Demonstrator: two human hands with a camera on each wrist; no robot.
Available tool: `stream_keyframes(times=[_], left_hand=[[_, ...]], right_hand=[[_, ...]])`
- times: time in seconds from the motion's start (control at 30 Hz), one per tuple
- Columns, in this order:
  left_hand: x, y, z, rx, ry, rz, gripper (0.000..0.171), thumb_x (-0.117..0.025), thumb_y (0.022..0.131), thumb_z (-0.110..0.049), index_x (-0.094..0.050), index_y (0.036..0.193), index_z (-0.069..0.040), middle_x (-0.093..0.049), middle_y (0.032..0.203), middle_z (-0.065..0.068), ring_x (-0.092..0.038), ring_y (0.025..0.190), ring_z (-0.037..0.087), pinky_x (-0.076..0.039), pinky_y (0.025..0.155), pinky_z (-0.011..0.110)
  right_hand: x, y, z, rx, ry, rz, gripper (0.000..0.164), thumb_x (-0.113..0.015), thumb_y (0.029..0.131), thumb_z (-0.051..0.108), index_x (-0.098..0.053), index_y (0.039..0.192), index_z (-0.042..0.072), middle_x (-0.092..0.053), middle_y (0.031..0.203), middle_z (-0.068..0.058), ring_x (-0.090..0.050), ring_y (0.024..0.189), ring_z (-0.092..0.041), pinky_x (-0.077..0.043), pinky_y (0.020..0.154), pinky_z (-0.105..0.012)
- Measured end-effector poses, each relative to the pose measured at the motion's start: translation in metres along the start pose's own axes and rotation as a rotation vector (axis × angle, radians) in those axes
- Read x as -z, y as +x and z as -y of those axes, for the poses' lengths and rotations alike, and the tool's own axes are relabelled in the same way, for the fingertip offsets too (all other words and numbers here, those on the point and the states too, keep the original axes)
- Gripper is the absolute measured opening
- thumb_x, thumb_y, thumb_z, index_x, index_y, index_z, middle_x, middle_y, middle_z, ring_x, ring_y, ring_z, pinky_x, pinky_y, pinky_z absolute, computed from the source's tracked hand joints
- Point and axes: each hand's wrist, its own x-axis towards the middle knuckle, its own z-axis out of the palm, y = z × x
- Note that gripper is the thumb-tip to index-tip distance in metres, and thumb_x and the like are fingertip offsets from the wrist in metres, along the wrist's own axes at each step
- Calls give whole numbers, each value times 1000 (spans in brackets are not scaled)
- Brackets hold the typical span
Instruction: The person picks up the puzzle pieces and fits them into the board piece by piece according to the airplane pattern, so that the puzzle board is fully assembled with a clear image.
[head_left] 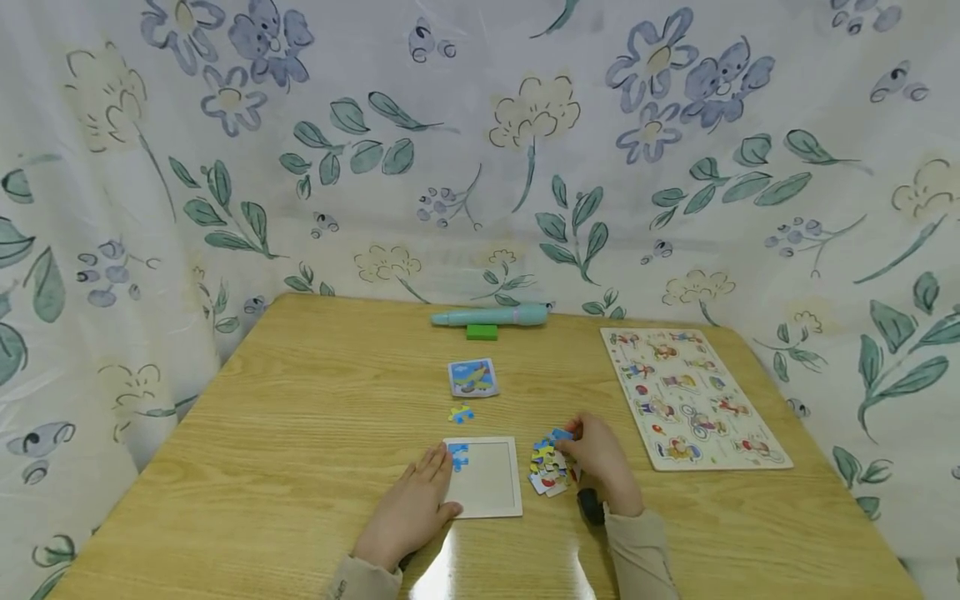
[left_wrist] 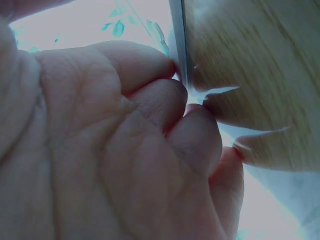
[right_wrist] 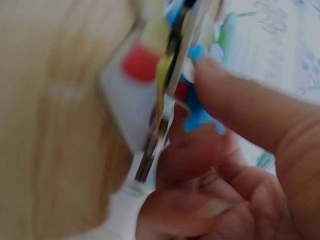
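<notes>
My left hand (head_left: pixel 415 508) lies along the left side of a white-framed puzzle tray (head_left: pixel 517 479), its fingers fairly straight at the frame and the thumb at the near left corner. One blue puzzle piece (head_left: pixel 460 455) sits in the tray's upper left corner, partly covered by the fingertips. To the tray's right, my right hand (head_left: pixel 600 454) pinches a blue puzzle piece (right_wrist: pixel 200 119) between thumb and fingers, at the far right edge of a pile of puzzle pieces (head_left: pixel 547 467). The left wrist view shows the palm (left_wrist: pixel 90 150) with fingertips at the tray's edge.
A loose yellow-and-blue piece (head_left: pixel 462 413) lies beyond the tray, with a small airplane picture card (head_left: pixel 473 377) behind it. Farther back are a green block (head_left: pixel 482 332) and a teal pen-like stick (head_left: pixel 491 316). A large illustrated board (head_left: pixel 693 400) lies at right.
</notes>
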Motion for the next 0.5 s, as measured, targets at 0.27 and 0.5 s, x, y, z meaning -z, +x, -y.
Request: stream_keyframes(times=[0.27, 0.5], left_hand=[[1, 0, 1, 5, -1, 0, 73, -63, 91, -34, -36, 144, 8, -28, 156, 24, -31, 144, 40, -29, 116, 58], [0, 1, 0, 5, -14, -2, 74, -64, 90, -35, -37, 144, 8, -29, 156, 24, -32, 143, 41, -29, 115, 59]], right_hand=[[-9, 2, 16, -26, 343, 47, 15, -64, 91, 6, -63, 103, -4, -66, 77, -11, -60, 58, -11, -53, 53, -24], [-30, 0, 39, 45, 506, 285, 21, -63, 92, 5, -59, 107, -9, -66, 72, -10, -61, 56, -9, -57, 54, -24]])
